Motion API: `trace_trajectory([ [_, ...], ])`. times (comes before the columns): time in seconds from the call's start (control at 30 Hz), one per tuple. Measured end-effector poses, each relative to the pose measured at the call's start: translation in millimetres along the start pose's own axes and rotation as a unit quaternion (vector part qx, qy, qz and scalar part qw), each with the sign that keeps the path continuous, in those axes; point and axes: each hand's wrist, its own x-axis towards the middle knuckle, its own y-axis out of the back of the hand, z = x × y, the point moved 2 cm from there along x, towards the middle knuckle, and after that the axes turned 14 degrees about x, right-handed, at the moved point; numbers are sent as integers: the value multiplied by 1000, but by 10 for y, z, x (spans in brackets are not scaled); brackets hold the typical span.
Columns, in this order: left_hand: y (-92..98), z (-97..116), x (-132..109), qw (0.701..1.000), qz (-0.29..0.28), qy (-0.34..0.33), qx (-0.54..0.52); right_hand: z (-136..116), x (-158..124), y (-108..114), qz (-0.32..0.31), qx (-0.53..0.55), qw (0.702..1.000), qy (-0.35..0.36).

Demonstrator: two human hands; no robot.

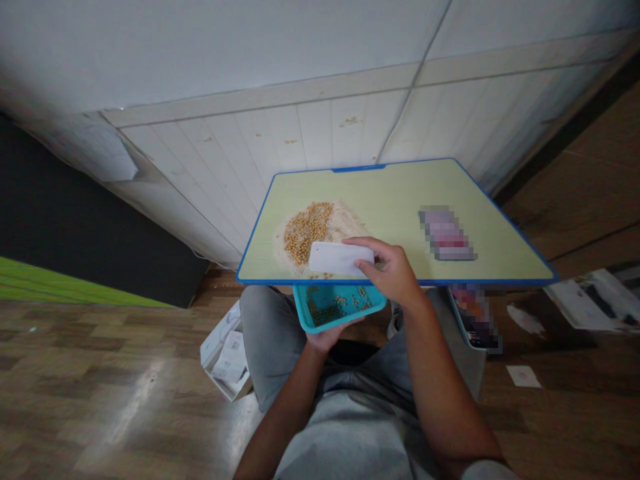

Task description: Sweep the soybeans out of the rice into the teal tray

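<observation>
My right hand (387,267) pinches a flat white card (333,258) at its right end, over the front part of the table. Beyond the card lies a heap of yellow beans (306,233), with pale grains (346,222) spread around it. My left hand (330,335) supports a teal basket (345,322) from below, against the table's front edge; most of its fingers are hidden under the basket. Inside the basket are loose beans (325,313), more of them toward the left side. A few beans lie at the table edge just above the basket.
The light green table (390,193) has a blue rim. A pixelated flat object (447,233) lies on its right part. A white box (227,353) with papers stands on the floor at left. Another pixelated object (475,320) is by my right leg. The wall (270,133) stands behind the table.
</observation>
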Motion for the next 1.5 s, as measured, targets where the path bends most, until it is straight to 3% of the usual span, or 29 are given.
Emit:
trace_trajectory([
  [0.57,-55,32,-19,999,33,0,-15,-79,48,-71,-42,27,999,14],
  [0.83,-53,26,-15,999,32,-5,-25,-72,31,-52,-1,2,1000,5],
  [1.2,-52,31,-10,999,36,-8,-23,-56,21,-86,-54,22,998,9],
  [1.3,-75,33,-8,999,42,-7,-26,-29,14,-82,-28,17,999,7],
  [1.5,-92,33,-3,998,55,1,-34,50,-6,-27,114,-11,993,-11],
])
